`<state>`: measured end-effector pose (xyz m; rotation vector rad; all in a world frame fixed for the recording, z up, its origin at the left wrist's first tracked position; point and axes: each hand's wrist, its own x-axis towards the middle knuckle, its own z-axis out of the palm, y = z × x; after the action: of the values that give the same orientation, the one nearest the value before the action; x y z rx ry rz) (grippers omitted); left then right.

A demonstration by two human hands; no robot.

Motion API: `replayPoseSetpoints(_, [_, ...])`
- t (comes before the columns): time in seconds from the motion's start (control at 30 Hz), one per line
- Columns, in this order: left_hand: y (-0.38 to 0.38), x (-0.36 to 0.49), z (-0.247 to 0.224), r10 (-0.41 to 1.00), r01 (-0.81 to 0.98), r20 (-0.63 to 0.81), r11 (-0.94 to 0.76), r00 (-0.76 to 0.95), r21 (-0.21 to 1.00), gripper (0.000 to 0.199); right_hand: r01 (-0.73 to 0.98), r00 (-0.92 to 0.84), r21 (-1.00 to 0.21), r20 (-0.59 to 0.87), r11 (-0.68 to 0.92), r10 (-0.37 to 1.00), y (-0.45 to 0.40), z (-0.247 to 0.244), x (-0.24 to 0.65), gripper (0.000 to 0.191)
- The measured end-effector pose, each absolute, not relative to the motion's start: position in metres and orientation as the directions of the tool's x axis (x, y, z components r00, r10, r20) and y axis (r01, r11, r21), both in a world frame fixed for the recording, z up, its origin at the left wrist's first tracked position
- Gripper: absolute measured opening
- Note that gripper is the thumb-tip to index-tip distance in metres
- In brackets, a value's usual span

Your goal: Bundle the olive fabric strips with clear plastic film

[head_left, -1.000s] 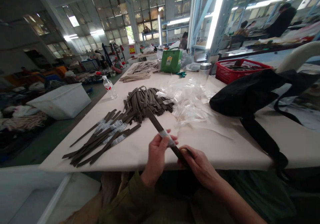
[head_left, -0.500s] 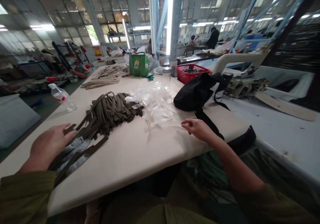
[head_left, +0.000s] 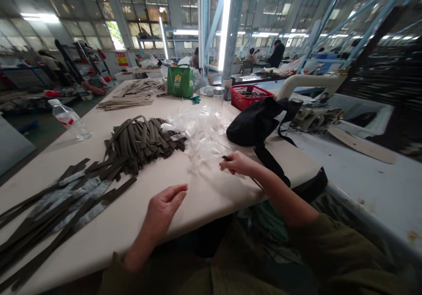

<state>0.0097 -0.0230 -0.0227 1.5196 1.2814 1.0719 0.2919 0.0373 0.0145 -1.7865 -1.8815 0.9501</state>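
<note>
My right hand (head_left: 238, 163) is closed around a dark fabric strip (head_left: 227, 158), beside the heap of clear plastic bags (head_left: 206, 132). One short end of the strip pokes out past the fingers, and a thin dark length shows below the wrist. Over the near part of the table, my left hand (head_left: 163, 209) has its thumb and fingers drawn together; whether anything is pinched there is too small to see. To its left lie long dark strips (head_left: 75, 218) with pale wrapped sections, and behind them a thick pile of shorter dark strips (head_left: 145, 143).
A black bag (head_left: 252, 125) with a strap lies at the table's right, near a red basket (head_left: 249, 96) and a sewing machine (head_left: 318, 112). A plastic bottle (head_left: 70, 119) stands at the left edge. Farther back are a green bag (head_left: 180, 81) and a lidded jar (head_left: 218, 99).
My left hand has left the long strips and moved right, to the table's near middle. My right hand has shifted slightly left, and a dark strip now shows in it.
</note>
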Motion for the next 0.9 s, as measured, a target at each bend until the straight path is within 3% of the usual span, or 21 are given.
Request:
replayPoseSetpoints(0.2, [-0.027, 0.059, -0.025, 0.945, 0.025, -0.069, 0.065, 0.321, 0.998, 0.034, 0.508, -0.266, -0.861, -0.166, -0.008, 0.95, 0.014, 0.03, 0.244, 0.026])
replayPoseSetpoints(0.67, [-0.035, 0.063, -0.04, 0.918, 0.012, -0.181, 0.189, 0.354, 0.982, 0.031, 0.415, -0.225, -0.91, -0.092, 0.01, 0.97, 0.006, 0.013, 0.209, 0.023])
replayPoseSetpoints(0.8, [-0.032, 0.061, -0.037, 0.955, -0.036, -0.149, 0.163, 0.255, 0.986, 0.024, 0.337, -0.203, -0.941, -0.035, 0.036, 0.979, 0.0, 0.012, 0.216, 0.027])
replayPoseSetpoints(0.9, [-0.026, 0.053, -0.032, 0.984, -0.253, -0.146, 0.168, 0.106, 0.953, 0.021, 0.115, -0.175, -0.993, -0.027, -0.007, 0.984, -0.015, 0.0, 0.218, 0.034])
